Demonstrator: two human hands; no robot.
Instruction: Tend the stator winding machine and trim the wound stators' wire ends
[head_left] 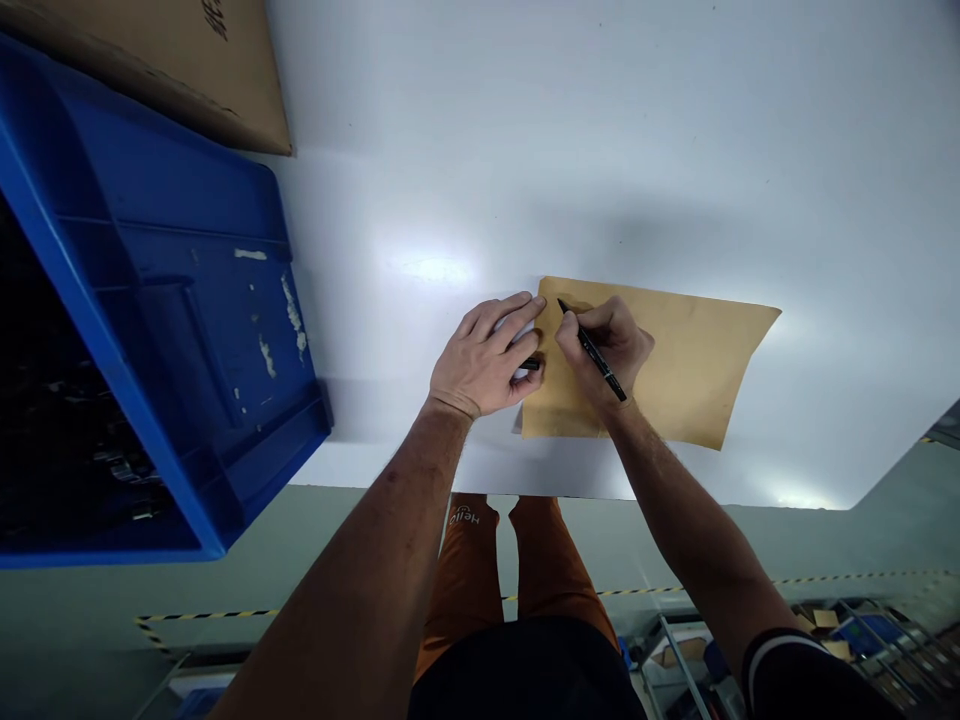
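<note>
A brown kraft paper envelope or sheet lies flat on the white table. My right hand is closed round a black marker pen, its tip at the paper's upper left part. At the paper's left edge rests my left hand, with the fingertips touching that edge. A short black piece that looks like the pen's cap is pinched near its thumb. Something white shows under the left fingers, mostly hidden.
On the left stands a blue plastic crate with dark, shiny items inside. Behind it is a cardboard box. The white table has its front edge close to my legs. Racks stand at the lower right.
</note>
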